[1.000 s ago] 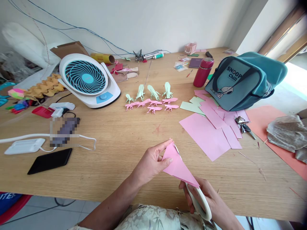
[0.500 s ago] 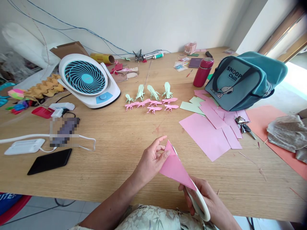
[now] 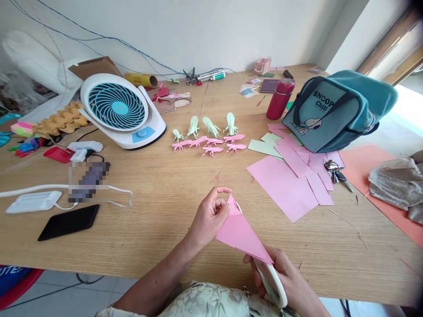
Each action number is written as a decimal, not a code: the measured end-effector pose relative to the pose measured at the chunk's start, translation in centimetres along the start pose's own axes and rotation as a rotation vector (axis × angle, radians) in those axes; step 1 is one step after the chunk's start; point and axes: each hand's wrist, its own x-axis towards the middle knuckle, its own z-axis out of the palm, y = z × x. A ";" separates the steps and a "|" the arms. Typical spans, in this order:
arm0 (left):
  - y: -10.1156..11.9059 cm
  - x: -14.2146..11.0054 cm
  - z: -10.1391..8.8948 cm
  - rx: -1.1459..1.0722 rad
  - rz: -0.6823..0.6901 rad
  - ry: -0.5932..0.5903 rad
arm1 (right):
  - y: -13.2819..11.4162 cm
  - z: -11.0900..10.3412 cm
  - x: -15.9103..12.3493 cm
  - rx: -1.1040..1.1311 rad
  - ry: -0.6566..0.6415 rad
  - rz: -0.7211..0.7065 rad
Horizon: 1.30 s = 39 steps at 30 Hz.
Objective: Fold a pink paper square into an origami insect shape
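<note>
A pink paper triangle (image 3: 243,235), apparently folded, is pinched near its upper corner by my left hand (image 3: 213,213). My right hand (image 3: 280,273) grips a pair of scissors (image 3: 276,284) with white handles. Most of the blades lie hidden behind the paper; a bit of metal (image 3: 238,207) shows along its right edge near the top. The paper's lower right corner reaches over the scissors by my right fingers. Beyond my hands stand several light green folded-paper insects (image 3: 211,127), with several pink folded-paper insects (image 3: 213,150) in front of them.
Pink paper sheets (image 3: 284,187) and light green pieces (image 3: 264,148) lie to the right, with keys (image 3: 333,169) on top. Behind are a red flask (image 3: 280,99) and a teal bag (image 3: 327,114). A fan (image 3: 119,110) and black phone (image 3: 68,223) sit left.
My left hand and the pink triangle have shifted slightly left, and its thumb has moved off the paper's face toward the edge. The scissors have dropped slightly lower and left.
</note>
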 end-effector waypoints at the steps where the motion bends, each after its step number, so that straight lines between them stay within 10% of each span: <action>1: 0.0 0.0 0.0 0.006 0.005 0.003 | -0.1 0.0 0.0 -0.011 -0.001 -0.004; 39: -0.3 0.5 0.5 -0.025 -0.041 0.073 | -1.7 0.0 0.3 -0.103 -0.058 -0.004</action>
